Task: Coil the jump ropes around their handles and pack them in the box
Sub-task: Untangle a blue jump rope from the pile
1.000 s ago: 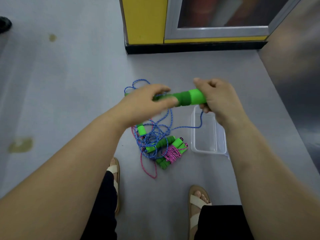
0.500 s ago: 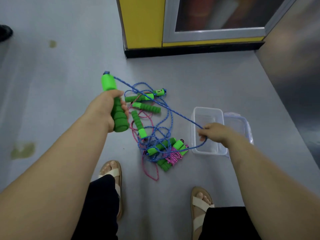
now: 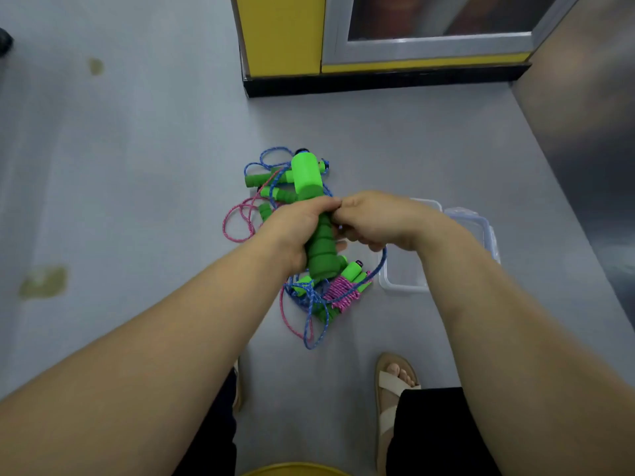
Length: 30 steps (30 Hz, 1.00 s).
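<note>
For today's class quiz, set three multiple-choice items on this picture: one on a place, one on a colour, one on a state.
1. The clear box lies where from the rope pile? A on the person's left; B on the person's right; C on top of it.
2. The rope wound on the finished bundle is: A pink; B yellow; C white.
3. The left hand: A lies flat on the floor; B grips a green handle; C lifts a lid.
Key: 1B, the box sits right of the ropes; 2A, pink coils show; 3B, it wraps the handle.
</note>
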Motion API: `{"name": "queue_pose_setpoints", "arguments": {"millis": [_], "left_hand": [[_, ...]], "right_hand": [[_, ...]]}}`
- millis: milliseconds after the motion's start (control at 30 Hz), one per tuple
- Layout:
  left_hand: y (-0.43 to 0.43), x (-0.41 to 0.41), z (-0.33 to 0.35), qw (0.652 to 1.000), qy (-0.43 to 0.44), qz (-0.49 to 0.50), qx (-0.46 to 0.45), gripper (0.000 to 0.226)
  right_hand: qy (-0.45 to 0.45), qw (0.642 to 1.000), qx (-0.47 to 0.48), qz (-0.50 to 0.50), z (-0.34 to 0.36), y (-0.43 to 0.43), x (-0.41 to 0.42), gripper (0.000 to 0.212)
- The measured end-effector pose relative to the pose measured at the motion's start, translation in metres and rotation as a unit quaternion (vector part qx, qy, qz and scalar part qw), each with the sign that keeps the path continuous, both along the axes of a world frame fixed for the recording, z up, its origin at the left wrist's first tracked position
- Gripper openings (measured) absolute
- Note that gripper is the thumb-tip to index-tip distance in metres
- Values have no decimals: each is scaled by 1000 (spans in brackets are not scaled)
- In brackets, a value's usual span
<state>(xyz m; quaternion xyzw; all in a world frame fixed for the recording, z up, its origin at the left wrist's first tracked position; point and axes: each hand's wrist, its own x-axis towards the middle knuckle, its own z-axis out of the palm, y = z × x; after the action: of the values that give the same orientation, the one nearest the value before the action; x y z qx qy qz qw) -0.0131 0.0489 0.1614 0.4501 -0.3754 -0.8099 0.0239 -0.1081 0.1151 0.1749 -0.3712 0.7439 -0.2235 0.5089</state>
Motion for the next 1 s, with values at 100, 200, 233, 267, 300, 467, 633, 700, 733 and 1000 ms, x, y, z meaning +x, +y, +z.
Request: {"name": "queue_pose_setpoints", "arguments": {"millis": [100, 200, 233, 267, 300, 467, 633, 700, 733, 1000], "left_hand": [[-2, 1, 3, 1000, -11, 12, 21, 22], [-14, 6, 6, 993, -18, 96, 67, 26], [-23, 9, 4, 988, -25, 136, 66, 25], [-34, 14, 2, 982, -35, 175, 64, 25], [-46, 20, -1, 976, -47, 204, 64, 26], [-63, 38, -14, 984, -168, -30, -59, 26], [-39, 30, -3, 942, -156, -262, -144, 36], [-33, 27, 5, 920, -114, -339, -161, 52], [-30, 25, 8, 906, -99, -371, -178, 54], [-42, 17, 29, 996, 9, -38, -75, 19]], "right_hand": [[-84, 996, -18, -10, -2, 10, -3, 24], [-14, 998, 52, 37, -19, 25, -12, 19], [42, 993, 97, 61, -29, 31, -18, 25], [89, 985, 131, 71, -39, 38, -24, 29], [122, 980, 148, 58, -47, 45, -30, 29], [92, 982, 39, -159, -56, 53, -53, 25], [-15, 972, -71, -223, -33, 37, -46, 14], [-1, 972, -107, -211, -21, 30, -42, 20], [17, 971, -119, -205, -15, 27, -40, 24], [69, 945, -219, -231, 5, 28, -42, 17]]}}
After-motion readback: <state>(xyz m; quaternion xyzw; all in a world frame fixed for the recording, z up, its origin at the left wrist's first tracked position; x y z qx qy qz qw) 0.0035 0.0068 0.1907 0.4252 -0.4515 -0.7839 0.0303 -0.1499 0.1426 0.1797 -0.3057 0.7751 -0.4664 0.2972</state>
